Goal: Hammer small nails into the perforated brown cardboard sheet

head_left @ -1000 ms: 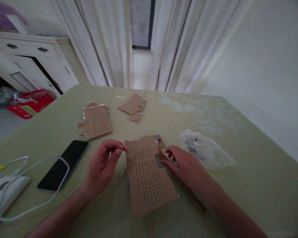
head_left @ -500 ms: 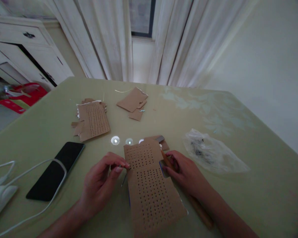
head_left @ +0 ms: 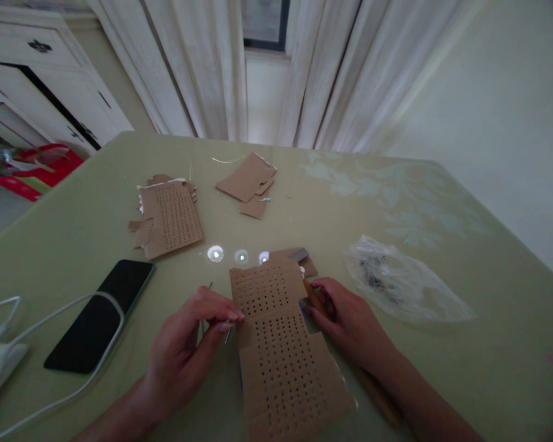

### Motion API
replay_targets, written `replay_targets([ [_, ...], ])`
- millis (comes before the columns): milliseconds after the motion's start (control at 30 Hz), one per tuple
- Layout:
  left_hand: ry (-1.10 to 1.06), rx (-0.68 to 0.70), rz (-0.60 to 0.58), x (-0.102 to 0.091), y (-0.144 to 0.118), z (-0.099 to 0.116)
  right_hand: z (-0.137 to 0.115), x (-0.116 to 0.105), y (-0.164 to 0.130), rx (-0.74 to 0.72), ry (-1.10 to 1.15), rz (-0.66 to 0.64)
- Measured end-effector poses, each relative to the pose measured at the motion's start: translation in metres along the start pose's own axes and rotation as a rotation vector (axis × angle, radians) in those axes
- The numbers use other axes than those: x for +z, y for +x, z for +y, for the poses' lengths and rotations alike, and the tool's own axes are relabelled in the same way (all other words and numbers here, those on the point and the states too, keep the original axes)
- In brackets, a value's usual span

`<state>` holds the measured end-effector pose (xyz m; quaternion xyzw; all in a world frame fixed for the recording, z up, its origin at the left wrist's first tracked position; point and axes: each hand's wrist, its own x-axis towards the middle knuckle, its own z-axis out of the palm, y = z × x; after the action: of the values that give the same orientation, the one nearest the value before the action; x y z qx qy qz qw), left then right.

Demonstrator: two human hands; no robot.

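Our left hand (head_left: 184, 347) is at the left edge of the hole-punched cardboard sheet (head_left: 276, 331) in the lower centre of the frame, thumb and forefinger pinching slim metal pieces (head_left: 228, 334); we cannot tell whether these are one piece or several. Our right hand (head_left: 350, 316) is at the sheet's right edge, fingers curled round a wooden stick (head_left: 377, 399) that slants down toward the lower right beneath the wrist. By that thumb, a grey, blue-edged piece (head_left: 310, 317) shows at a notch in the sheet. Just beyond the sheet's top edge we have a cardboard scrap (head_left: 280, 253) with a small grey block (head_left: 299, 255) on it.

Right of centre lies a clear plastic bag (head_left: 414, 294) with dark bits inside. In the lower left, a white cable (head_left: 115, 304) crosses a black phone (head_left: 99, 328). Left of centre, farther up, we see a second punched cardboard piece (head_left: 172, 215) atop other scraps, and in the upper middle some plain cardboard pieces (head_left: 246, 175), all on the pale green tabletop (head_left: 322, 215).
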<state>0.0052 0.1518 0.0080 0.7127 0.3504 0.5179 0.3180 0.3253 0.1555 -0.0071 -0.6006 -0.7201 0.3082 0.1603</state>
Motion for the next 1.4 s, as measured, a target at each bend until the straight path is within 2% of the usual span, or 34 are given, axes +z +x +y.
replay_targets([
  [1133, 0.038, 0.013, 0.007, -0.0009, -0.0016, 0.0016, -0.0050, -0.0009, 0.0033, -0.012, -0.025, 0.031],
  [1400, 0.127, 0.085, -0.021, -0.0002, 0.0014, 0.0017, -0.0067, -0.0050, 0.0047, -0.016, 0.030, 0.079],
])
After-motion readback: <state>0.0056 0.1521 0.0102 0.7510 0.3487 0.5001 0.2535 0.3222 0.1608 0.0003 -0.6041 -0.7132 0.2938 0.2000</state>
